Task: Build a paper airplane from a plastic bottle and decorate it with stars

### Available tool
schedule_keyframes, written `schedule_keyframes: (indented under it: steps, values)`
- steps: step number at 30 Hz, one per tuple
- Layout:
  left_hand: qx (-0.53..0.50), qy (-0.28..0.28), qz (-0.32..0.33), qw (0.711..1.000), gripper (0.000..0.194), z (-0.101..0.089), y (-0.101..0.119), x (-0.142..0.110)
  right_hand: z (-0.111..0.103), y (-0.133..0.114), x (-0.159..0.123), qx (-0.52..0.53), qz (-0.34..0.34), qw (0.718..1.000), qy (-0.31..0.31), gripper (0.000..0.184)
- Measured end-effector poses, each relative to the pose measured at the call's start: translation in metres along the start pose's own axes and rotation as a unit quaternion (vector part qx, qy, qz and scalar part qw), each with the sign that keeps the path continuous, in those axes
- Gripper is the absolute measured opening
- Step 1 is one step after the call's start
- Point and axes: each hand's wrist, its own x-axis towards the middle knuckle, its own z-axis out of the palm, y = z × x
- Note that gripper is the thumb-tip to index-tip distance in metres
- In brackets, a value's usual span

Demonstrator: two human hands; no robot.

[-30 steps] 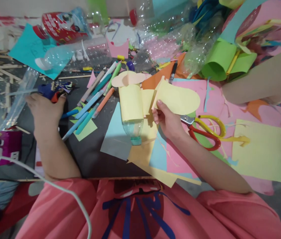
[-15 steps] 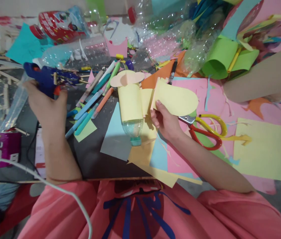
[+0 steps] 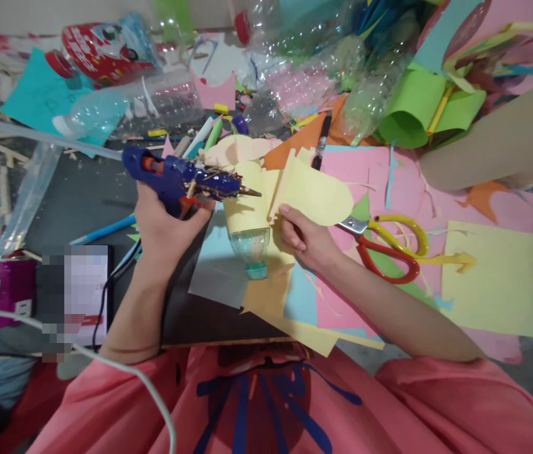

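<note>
The left hand point(image 3: 155, 217) was curled around a shiny blue glue gun point(image 3: 165, 180), messy with little bits, above the bench point(image 3: 186, 315). Right of the yellow-wrapped bottle point(image 3: 249, 243), the right hand point(image 3: 308, 236) pinched round-ended yellow paper point(image 3: 326, 194).

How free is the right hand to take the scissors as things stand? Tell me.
Probably not at once: the right hand holds the yellow paper. Otherwise the way looks free, with the scissors close by and their handles uncovered.

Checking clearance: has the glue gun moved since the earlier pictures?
Yes: the glue gun went right, toward the green-capped bottle; its nozzle overlaps the yellow wrap in view.
</note>
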Motion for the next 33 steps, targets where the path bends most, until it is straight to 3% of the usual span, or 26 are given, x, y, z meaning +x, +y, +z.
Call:
schedule_keyframes:
  steps: [5, 9, 19, 33]
  values:
    - [0.058, -0.062, -0.016, 0.996, 0.052, 0.001, -0.006, -0.003, -0.001, 0.000, 0.000, 0.006, 0.005, 1.000, -0.004, 0.071]
    - [0.087, -0.066, -0.007, 0.994, 0.044, 0.001, -0.010, -0.002, 0.001, -0.001, -0.001, 0.046, 0.003, 0.999, 0.001, 0.072]
    - [0.102, -0.080, -0.018, 0.991, 0.041, 0.001, -0.010, -0.002, 0.008, -0.004, -0.003, 0.120, 0.043, 0.991, 0.027, 0.056]
    - [0.113, -0.090, -0.022, 0.989, 0.041, 0.004, -0.014, -0.003, 0.008, -0.004, -0.002, 0.112, 0.042, 0.992, 0.034, 0.058]
